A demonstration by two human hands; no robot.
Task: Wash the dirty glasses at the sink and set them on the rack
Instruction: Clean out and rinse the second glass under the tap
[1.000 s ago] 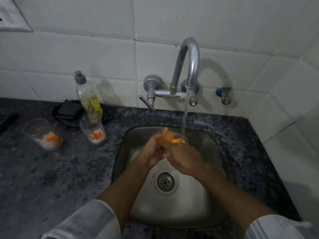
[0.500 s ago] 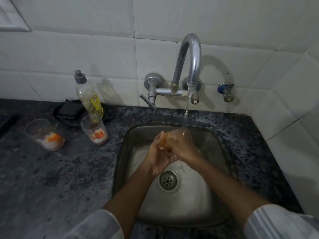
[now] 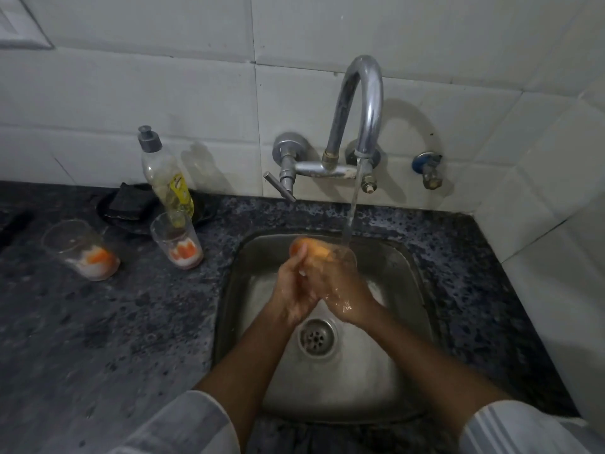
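A curved chrome faucet [image 3: 357, 113] juts from a wall of large white tiles [image 3: 163, 93], with a small blue-capped valve [image 3: 428, 168] on the wall just to its right and the corner of a white switch plate [image 3: 16, 24] far up to its left. Below the faucet spreads a dark speckled stone tabletop [image 3: 98, 322]. A second tiled wall [image 3: 556, 224] closes the corner to the faucet's right, and the light is dim.

Both forearms reach forward and converge, bare from rolled pale sleeves at the lower corners. The left hand [image 3: 296, 290] lies palm inward, fingers curled up and toward the right. The right hand [image 3: 340, 286] presses against it, wet and glistening across the knuckles. The two hands are clasped together, seemingly closed around something between them, though blur hides the fingertips.
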